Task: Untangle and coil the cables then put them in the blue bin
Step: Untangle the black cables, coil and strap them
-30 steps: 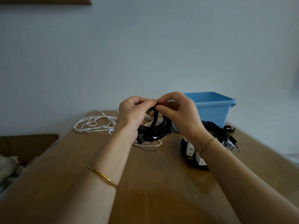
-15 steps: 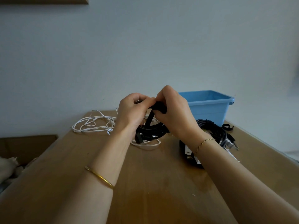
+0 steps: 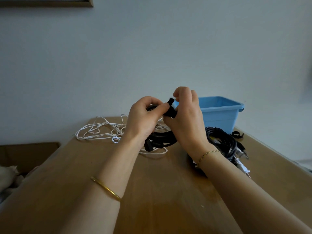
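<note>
- Two hands meet above the far half of one wooden table (image 3: 152, 191), both working on one black coiled cable (image 3: 162, 139) held upright, its lower loops hanging close above the tabletop.
- The left hand (image 3: 143, 119) has its fingers curled round the top of that coil, thumb pressed towards the right hand.
- The right hand (image 3: 185, 122) pinches one black strap (image 3: 170, 107) at the top of the coil between thumb and curled fingers; the strap's end sticks up at twelve o'clock.
- One blue bin (image 3: 219, 114) stands at the table's far right corner, at about two o'clock from the hands; what lies inside cannot be seen.
- One loose white cable (image 3: 101, 130) sprawls in tangled loops at nine o'clock from the hands, with a strand running under the held coil.
- A second black cable bundle (image 3: 221, 141) lies on the table at four o'clock from the hands, just in front of the bin and partly hidden by the right wrist.
- One white plug (image 3: 243, 168) lies at the bundle's near edge, at five o'clock.
- One spare strap (image 3: 237, 134) rests on the table beside the bin, at the bundle's two o'clock.
- Two wrist pieces: a gold bangle (image 3: 106, 189) on the left forearm, a thin gold bracelet (image 3: 207, 153) on the right wrist.
- One picture frame (image 3: 47, 2) edge shows on the wall at eleven o'clock.
</note>
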The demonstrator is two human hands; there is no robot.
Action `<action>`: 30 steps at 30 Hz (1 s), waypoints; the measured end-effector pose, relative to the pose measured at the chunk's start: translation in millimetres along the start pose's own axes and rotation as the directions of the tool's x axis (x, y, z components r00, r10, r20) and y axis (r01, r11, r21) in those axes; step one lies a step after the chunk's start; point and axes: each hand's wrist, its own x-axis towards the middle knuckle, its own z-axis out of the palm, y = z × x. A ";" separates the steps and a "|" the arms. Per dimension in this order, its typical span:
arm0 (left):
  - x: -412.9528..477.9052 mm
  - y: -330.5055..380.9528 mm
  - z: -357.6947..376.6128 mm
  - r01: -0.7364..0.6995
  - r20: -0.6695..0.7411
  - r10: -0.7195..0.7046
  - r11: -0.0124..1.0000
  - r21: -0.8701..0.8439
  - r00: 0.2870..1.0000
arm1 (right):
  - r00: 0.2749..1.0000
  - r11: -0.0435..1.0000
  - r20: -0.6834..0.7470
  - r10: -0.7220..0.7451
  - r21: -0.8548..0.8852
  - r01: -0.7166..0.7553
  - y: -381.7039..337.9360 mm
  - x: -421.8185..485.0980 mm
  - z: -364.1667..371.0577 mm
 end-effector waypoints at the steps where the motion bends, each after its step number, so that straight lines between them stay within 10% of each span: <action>1: 0.1 -0.6 -0.5 0.000 -0.014 -0.001 1.000 -0.018 1.000 | 0.999 0.998 -0.001 0.043 0.053 -0.043 -0.2 0.8 -0.1; 8: 0.5 -4.5 -6.1 0.070 -0.039 -0.073 0.996 -0.061 0.997 | 0.911 0.789 0.348 0.223 0.485 -0.378 5.3 12.0 -13.4; 23: 2.4 -11.5 -1.0 0.040 -0.034 -0.041 0.999 -0.022 0.999 | 0.994 0.951 0.005 0.111 0.290 -0.108 6.5 11.3 -8.5; 30: 6.5 -4.3 -6.4 0.185 -0.037 -0.196 0.963 -0.197 0.980 | 0.963 0.961 -0.144 -0.226 0.130 0.245 11.8 0.5 1.9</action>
